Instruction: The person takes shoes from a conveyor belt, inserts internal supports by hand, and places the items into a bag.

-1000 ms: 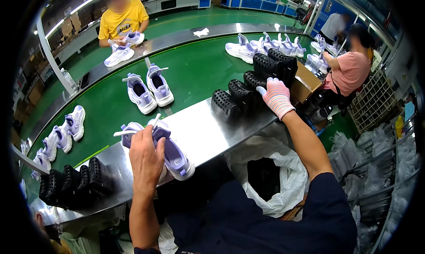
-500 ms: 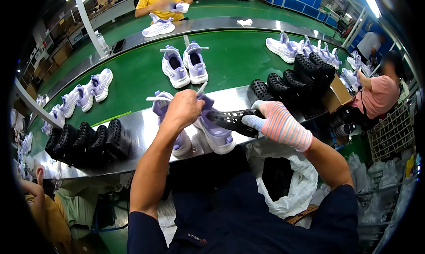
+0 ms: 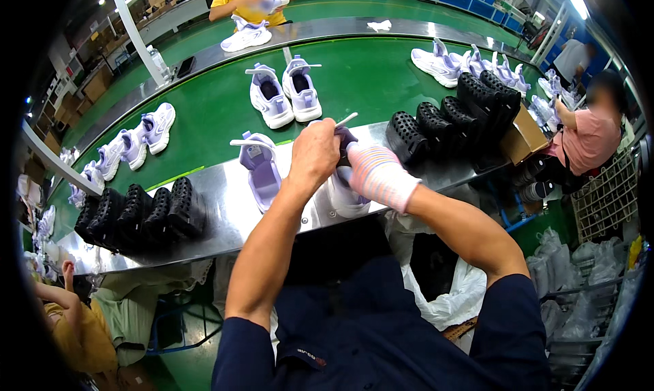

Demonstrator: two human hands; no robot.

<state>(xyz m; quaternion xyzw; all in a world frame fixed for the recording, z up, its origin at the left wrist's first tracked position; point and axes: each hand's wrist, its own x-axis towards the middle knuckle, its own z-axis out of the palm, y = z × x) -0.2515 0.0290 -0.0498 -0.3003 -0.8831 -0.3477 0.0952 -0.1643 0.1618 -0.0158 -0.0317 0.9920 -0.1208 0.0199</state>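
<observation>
**Both hands on one sneaker at the steel ledge**

The bare left hand (image 3: 315, 154) grips the white-and-lavender fabric sneaker (image 3: 344, 193) from above, fingers curled around its collar. The right hand in a striped knit glove (image 3: 373, 173) closes on the same shoe's opening. It rests on the shiny steel ledge (image 3: 211, 221), beside its matching lavender sneaker (image 3: 260, 173).

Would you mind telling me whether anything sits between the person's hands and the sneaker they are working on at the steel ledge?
Nothing visible does: the bare left hand and the gloved right hand are already on the white sneaker, gripping it together.
</observation>
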